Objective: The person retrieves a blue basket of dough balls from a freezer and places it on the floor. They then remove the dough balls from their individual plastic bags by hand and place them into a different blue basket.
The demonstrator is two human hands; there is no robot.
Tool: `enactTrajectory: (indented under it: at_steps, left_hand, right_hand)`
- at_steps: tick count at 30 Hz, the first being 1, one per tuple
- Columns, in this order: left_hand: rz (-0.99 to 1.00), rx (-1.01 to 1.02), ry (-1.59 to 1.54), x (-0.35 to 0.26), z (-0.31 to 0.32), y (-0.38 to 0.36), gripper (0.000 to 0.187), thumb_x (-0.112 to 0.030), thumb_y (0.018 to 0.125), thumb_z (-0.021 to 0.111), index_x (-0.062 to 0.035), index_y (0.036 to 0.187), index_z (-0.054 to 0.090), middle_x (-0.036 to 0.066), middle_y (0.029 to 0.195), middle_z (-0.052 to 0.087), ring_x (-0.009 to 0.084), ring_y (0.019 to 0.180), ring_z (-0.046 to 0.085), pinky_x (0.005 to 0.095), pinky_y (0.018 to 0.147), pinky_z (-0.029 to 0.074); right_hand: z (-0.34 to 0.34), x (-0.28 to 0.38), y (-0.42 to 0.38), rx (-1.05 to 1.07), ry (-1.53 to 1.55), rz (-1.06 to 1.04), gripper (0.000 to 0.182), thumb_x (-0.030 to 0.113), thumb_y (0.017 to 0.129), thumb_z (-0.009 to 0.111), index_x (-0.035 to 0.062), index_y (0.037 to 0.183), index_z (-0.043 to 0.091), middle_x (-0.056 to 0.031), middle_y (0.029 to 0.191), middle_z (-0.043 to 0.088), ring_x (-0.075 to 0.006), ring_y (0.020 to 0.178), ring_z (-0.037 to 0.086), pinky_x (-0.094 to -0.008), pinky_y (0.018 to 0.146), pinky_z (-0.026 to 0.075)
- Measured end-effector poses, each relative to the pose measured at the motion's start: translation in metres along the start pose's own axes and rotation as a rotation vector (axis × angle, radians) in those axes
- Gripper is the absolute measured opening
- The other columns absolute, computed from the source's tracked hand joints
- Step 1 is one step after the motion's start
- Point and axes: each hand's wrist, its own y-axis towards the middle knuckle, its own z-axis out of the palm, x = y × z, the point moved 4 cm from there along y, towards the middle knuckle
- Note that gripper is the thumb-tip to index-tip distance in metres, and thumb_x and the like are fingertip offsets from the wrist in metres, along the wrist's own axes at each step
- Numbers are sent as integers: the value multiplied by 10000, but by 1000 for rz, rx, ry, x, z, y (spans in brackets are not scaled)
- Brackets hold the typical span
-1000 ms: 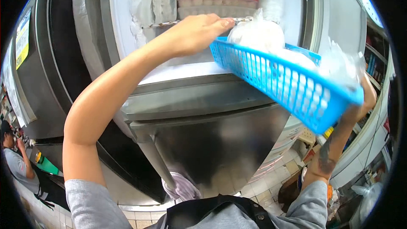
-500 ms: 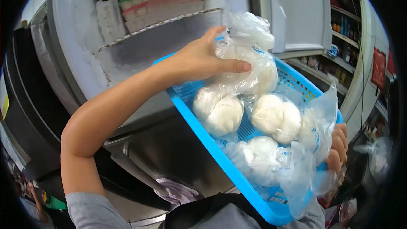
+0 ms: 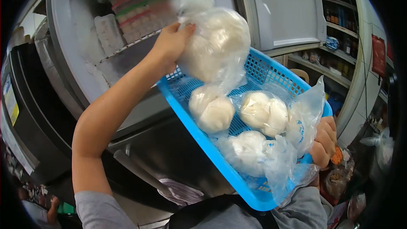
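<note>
A: Any lettering for my log?
B: None that I can read. Right of centre, I see blue print (image 3: 300, 131) on a clear bag (image 3: 308, 112); too small to make out.
A: Left edge?
B: Yellow-and-white sheet (image 3: 12, 104) on a dark door (image 3: 36, 114). Illegible on my feed.

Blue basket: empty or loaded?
Loaded: bagged white lumps lie in the blue basket, and the left hand holds another bag over its far end.

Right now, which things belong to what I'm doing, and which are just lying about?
In use:
- bagged white lumps, in your left hand
- blue basket, in your right hand
- other bagged lumps inside it

Apparently just there:
- striped cloth
- stacked containers in the freezer
</note>
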Motion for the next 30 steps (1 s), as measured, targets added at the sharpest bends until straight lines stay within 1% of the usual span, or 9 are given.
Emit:
enactTrajectory:
  at_steps: [3, 5, 10, 16, 19, 22, 26, 29, 30]
  left_hand:
    - [62, -63, -52, -17, -28, 4, 348, -208, 922, 547, -4, 1201, 510, 118, 1041, 631, 208, 889, 632, 361, 786, 516]
    - [97, -60, -80, -32, -46, -1, 356, -215, 919, 554, -9, 1206, 505, 114, 1046, 628, 205, 896, 631, 362, 786, 521]
    - [187, -182, 32, -53, -84, -19, 315, -206, 926, 548, -19, 1179, 529, 82, 1033, 631, 170, 870, 629, 340, 764, 532]
    - [350, -140, 76, -55, -103, -29, 302, -190, 928, 536, -11, 1170, 537, 82, 1025, 630, 157, 866, 628, 309, 755, 530]
    - [287, -168, 73, -55, -101, -30, 287, -178, 927, 530, -1, 1152, 543, 89, 1023, 629, 164, 874, 627, 322, 772, 527]
    - [243, -311, 101, -58, -92, -31, 306, -191, 926, 526, 13, 1153, 537, 97, 1026, 630, 177, 884, 627, 339, 786, 525]
    - [136, -164, 1, -51, -65, -12, 338, -223, 926, 519, 26, 1154, 532, 111, 1039, 629, 197, 890, 629, 350, 787, 522]
    - [97, -15, 81, -37, -28, 0, 335, -209, 927, 513, 28, 1163, 527, 111, 1031, 634, 201, 862, 636, 349, 784, 523]
    - [121, 46, 96, -26, -22, 14, 355, -241, 912, 528, 40, 1125, 559, 116, 989, 644, 203, 815, 636, 345, 750, 520]
  right_hand:
    - [3, -3, -8, -51, -40, 9, 313, 183, 384, 516, 45, 638, 395, -46, 579, 392, -221, 503, 410, -336, 485, 330]
    - [-1, -7, -9, -11, -22, -1, 308, 187, 392, 516, 42, 632, 387, -54, 581, 395, -228, 500, 414, -342, 480, 327]
    - [0, -19, -18, -79, -66, -88, 294, 207, 401, 484, 26, 599, 363, -81, 573, 408, -239, 489, 424, -346, 474, 325]
    - [10, -30, -21, -137, -35, -92, 291, 213, 399, 475, 24, 586, 356, -80, 565, 407, -240, 485, 423, -345, 474, 326]
    - [13, -37, -23, -155, 6, -78, 289, 215, 398, 471, 23, 579, 353, -80, 561, 407, -240, 483, 423, -344, 475, 327]
    - [17, -40, -25, -176, 48, -64, 288, 218, 396, 467, 22, 572, 350, -79, 557, 407, -240, 481, 423, -343, 475, 327]
    - [18, -37, -28, -111, 66, -74, 278, 226, 390, 440, 18, 549, 348, -63, 538, 397, -236, 473, 423, -339, 482, 337]
    - [22, -28, -22, -98, 82, -73, 278, 252, 415, 476, 33, 556, 379, -46, 539, 398, -216, 470, 429, -321, 494, 353]
    - [26, -27, -22, -118, 85, -65, 276, 256, 426, 491, 37, 556, 384, -44, 539, 398, -212, 471, 433, -317, 496, 356]
